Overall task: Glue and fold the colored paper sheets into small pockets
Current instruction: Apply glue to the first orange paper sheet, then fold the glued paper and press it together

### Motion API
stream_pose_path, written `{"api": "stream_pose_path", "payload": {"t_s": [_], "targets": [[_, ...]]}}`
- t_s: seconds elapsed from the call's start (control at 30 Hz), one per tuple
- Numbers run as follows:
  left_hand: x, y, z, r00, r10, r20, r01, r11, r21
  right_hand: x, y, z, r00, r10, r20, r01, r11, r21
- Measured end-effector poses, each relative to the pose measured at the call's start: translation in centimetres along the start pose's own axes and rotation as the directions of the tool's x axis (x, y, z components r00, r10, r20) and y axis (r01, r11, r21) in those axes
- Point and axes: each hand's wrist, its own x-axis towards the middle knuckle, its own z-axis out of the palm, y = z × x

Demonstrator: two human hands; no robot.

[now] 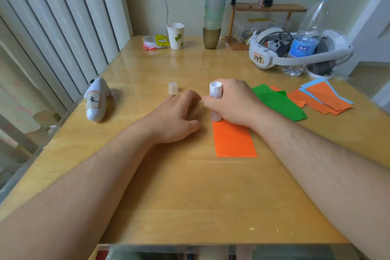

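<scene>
Right hand [234, 101] gripping glue stick [215, 99] on orange sheet [234, 140]; left hand [177, 116] flat, fingers relaxed (1 cap [172, 87] nearby).

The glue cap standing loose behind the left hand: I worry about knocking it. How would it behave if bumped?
The glue cap looks like small, thin translucent plastic, so it is probably very light and would skid or tip at a slight nudge. Being round, it would likely roll once on its side; the glossy table offers little grip.
</scene>
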Motion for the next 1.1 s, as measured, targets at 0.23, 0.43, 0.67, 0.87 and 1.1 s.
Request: {"api": "stream_pose_path", "payload": {"t_s": [0.23,0.43,0.67,0.87,1.1], "targets": [[0.2,0.4,-0.1,0.961,-0.167,-0.220,0.112,0.963,-0.244,0.6,1.8,0.2,0.944,0.164,-0.285,-0.060,0.938,0.342],[0.7,1.3,0.2,0.957,-0.134,-0.257,0.026,0.923,-0.383,0.5,1.5,0.7,0.932,0.239,-0.271,0.004,0.744,0.668],[1.5,2.8,1.1,0.948,-0.154,-0.279,-0.103,0.681,-0.725,0.5,0.6,0.6,0.954,0.298,-0.026,-0.113,0.440,0.891],[1.7,2.7,0.8,0.929,-0.109,-0.353,-0.200,0.657,-0.727,0.3,0.0,1.1,0.986,0.163,-0.028,-0.063,0.529,0.846],[2.1,-0.2,-0.4,0.874,-0.166,-0.456,0.015,0.948,-0.317,0.2,0.4,1.8,0.992,0.036,-0.117,-0.008,0.974,0.228]]}}
